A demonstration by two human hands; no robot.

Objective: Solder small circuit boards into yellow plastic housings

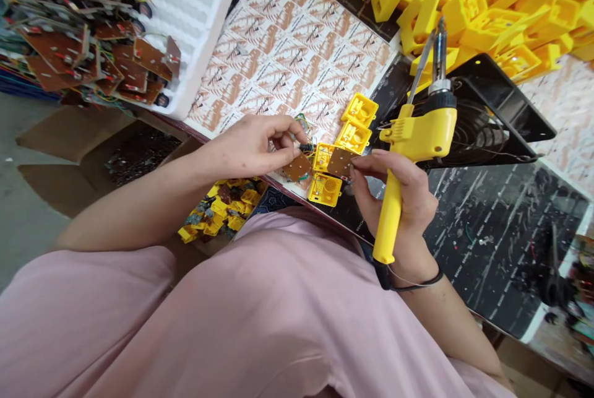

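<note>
The left hand [253, 145] pinched a brown board [297, 169], the right hand [408, 194] a second board [340, 162] plus soldering gun [417, 135]; moving wires [310, 151] seemingly needed care.

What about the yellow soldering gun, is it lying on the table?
No, the right hand is holding the yellow soldering gun up.

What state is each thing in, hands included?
Left hand: pinching the left board.
Right hand: holding the soldering gun and right board.
Left board: held, tilted.
Right board: held above yellow cases.
Soldering gun: held, heat unclear.
Four yellow cases: open, in a staggered row.
Cardboard box: flaps open.
</note>
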